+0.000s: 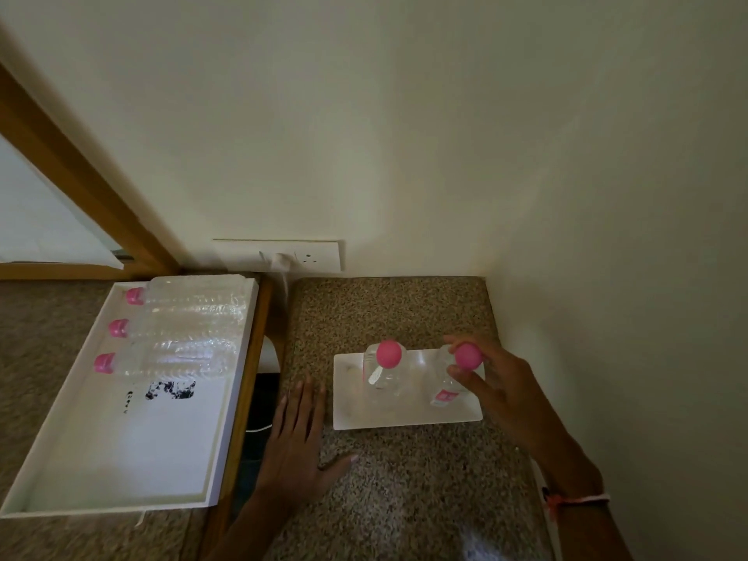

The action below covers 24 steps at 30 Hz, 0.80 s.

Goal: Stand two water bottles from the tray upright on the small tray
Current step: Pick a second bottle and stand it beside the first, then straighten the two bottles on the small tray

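Two clear water bottles with pink caps stand upright on the small white tray on the speckled counter. The left bottle stands free. My right hand has its fingers around the cap and neck of the right bottle. My left hand lies flat on the counter, fingers spread, just left of the small tray. Three more pink-capped bottles lie on their sides at the far end of the big white tray on the left.
The speckled counter sits in a corner, with walls behind and to the right. A wall socket plate with a white plug is behind it. A dark gap with a cable separates the counter from the wooden-edged surface holding the big tray.
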Tool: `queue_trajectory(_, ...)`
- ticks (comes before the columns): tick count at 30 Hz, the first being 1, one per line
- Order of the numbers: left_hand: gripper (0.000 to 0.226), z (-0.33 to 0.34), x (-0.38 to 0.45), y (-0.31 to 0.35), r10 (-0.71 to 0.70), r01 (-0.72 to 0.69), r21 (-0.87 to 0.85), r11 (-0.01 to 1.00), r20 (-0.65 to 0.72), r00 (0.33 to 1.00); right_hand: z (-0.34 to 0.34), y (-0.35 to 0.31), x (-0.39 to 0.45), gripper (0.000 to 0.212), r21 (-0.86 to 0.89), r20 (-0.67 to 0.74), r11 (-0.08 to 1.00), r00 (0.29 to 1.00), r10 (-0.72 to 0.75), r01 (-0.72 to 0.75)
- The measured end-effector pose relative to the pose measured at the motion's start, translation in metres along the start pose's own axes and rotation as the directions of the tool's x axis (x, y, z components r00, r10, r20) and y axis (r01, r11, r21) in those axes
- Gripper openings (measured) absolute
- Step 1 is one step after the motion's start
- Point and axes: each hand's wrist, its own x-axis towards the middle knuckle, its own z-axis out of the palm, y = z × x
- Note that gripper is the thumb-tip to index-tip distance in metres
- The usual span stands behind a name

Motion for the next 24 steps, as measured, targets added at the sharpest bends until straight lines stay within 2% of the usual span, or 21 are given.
queue_trajectory(9,0.114,-0.003,0.000,0.001,0.005,-0.005,0.024,1.000,0.005,1.000,-0.002,0.007,0.003,0.030,0.010,0.019,1.000,1.000,-0.002,0.002)
queue_trajectory(13,0.116,-0.012,0.000,0.003,-0.020,0.020,-0.025,0.999,0.018,1.000,-0.007,0.005,-0.001,0.059,-0.019,0.014,1.000,1.000,0.005,-0.005)
queue_trajectory(15,0.112,-0.019,-0.002,0.005,-0.051,0.053,-0.111,0.992,0.016,0.999,-0.011,0.006,-0.003,0.067,-0.005,-0.009,0.999,0.999,0.045,-0.045)
queue_trajectory(17,0.098,-0.028,-0.002,0.010,-0.121,0.116,-0.254,0.960,-0.007,0.993,-0.013,0.008,-0.006,0.063,0.080,-0.051,0.993,0.995,0.088,-0.083)
queue_trajectory(19,0.074,-0.039,0.001,0.016,-0.226,0.197,-0.404,0.893,-0.025,0.974,-0.011,0.013,-0.008,0.051,0.134,-0.149,0.987,0.983,0.106,-0.087)
queue_trajectory(22,0.040,-0.050,0.014,0.023,-0.310,0.233,-0.544,0.806,-0.054,0.949,0.001,0.032,-0.006,0.033,0.059,-0.275,0.982,0.943,0.187,-0.178)
queue_trajectory(24,0.027,-0.054,0.022,0.026,-0.333,0.235,-0.586,0.775,-0.062,0.941,0.010,0.048,-0.002,0.030,-0.033,-0.276,0.958,0.924,0.266,-0.286)
